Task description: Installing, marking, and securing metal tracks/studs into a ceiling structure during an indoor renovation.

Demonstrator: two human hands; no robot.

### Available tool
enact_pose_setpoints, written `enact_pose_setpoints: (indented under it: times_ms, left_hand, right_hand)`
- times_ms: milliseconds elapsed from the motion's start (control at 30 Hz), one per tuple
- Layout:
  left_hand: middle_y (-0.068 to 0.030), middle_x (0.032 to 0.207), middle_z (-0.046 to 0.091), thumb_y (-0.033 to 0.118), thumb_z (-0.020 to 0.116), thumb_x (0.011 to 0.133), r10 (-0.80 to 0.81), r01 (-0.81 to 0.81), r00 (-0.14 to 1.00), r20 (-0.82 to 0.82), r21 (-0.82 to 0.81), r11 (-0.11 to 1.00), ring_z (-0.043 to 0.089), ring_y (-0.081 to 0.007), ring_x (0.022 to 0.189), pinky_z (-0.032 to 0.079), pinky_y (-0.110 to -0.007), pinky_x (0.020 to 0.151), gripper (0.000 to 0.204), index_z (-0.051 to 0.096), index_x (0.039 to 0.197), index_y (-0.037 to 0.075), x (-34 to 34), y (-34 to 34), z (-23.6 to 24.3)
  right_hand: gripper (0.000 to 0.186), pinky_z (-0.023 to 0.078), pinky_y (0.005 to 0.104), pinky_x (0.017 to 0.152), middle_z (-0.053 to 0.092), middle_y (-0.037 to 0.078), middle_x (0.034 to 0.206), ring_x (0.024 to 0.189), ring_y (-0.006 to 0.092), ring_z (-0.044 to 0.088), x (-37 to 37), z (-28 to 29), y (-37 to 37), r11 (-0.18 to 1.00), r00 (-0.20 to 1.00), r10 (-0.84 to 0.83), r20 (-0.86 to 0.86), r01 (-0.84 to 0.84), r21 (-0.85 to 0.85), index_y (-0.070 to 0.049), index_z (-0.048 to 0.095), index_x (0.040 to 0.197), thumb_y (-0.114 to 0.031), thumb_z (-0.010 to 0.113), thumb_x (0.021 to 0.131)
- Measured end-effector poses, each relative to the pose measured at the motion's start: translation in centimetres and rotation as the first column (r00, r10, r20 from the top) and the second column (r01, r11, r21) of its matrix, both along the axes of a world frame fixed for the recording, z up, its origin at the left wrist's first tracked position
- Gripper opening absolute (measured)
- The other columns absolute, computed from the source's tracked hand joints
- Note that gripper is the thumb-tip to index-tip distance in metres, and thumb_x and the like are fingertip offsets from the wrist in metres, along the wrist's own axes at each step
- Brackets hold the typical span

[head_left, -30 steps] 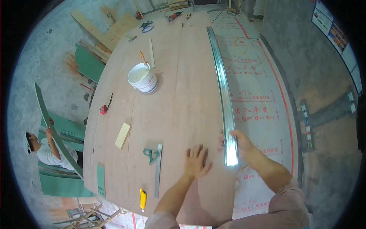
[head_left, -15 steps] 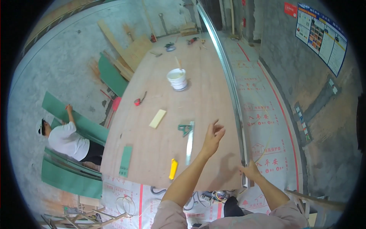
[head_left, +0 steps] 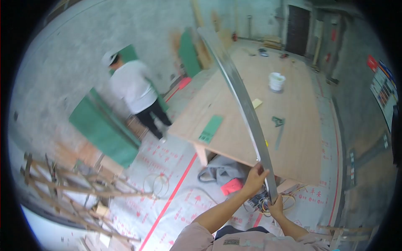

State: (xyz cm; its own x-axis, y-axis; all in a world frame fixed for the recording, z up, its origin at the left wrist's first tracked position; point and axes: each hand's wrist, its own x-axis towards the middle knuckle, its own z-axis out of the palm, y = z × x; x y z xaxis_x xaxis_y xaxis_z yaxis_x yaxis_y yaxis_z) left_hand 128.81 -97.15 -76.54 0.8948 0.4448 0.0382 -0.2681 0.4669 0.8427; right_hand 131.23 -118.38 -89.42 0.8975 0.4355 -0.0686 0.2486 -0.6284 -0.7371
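A long silver metal channel (head_left: 238, 94) rises diagonally in front of me, out over the wooden worktable (head_left: 301, 125). My left hand (head_left: 255, 180) is closed around it near its lower part. Below that, my right hand (head_left: 275, 206) grips its lower end. On the table lie a green strip (head_left: 210, 129), a pale yellow block (head_left: 256, 103) and a combination square (head_left: 278, 121), with a yellow knife partly hidden by the channel. A white bucket (head_left: 276, 83) stands farther back among small tools.
A co-worker (head_left: 134, 88) stands left by green boards (head_left: 102, 129). Timber frames (head_left: 54, 188) lie at lower left. Under the table's near end are a grey bag (head_left: 217, 171), red item (head_left: 230, 186) and coiled cables (head_left: 289, 203). The wall (head_left: 364, 113) runs along the right.
The channel has left the tabletop's right edge and now slants up leftward. My left hand has moved from the tabletop onto it. My view has swung left; the co-worker has straightened up and turned away.
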Motion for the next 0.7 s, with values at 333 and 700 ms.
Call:
enact_pose_setpoints:
  times_ms: [333, 700]
  left_hand:
    - [-0.0104, 0.096, 0.058, 0.021, 0.070, 0.085, 0.728, -0.552, 0.582, -0.361, 0.482, 0.680, 0.056, -0.0171, 0.086, 0.049, -0.033, 0.076, 0.045, 0.048, 0.115, -0.004, -27.2, 0.6, -3.5]
    - [-0.0051, 0.086, 0.062, 0.010, 0.060, 0.092, 0.981, -0.961, 0.107, -0.161, 0.238, 0.144, 0.058, -0.0131, 0.078, 0.047, -0.028, 0.071, 0.011, 0.062, 0.095, 0.000, -58.9, 4.8, -3.0]
  right_hand:
    - [0.035, 0.047, 0.0433, 0.070, 0.059, 0.022, 0.085, 0.078, 0.0390, 0.059, -15.4, -3.8, 14.3, 0.714, 0.743, 0.666, 0.065, -0.660, 0.233, 0.000, 0.054, 0.096, -0.015, 0.077, 0.074]
    - [0.058, 0.047, 0.0427, 0.077, 0.058, 0.022, 0.103, 0.094, 0.0387, 0.059, -46.8, -0.4, 28.8, 0.023, 0.063, 0.991, 0.120, -0.950, 0.311, -0.002, 0.051, 0.114, -0.022, 0.083, 0.070]
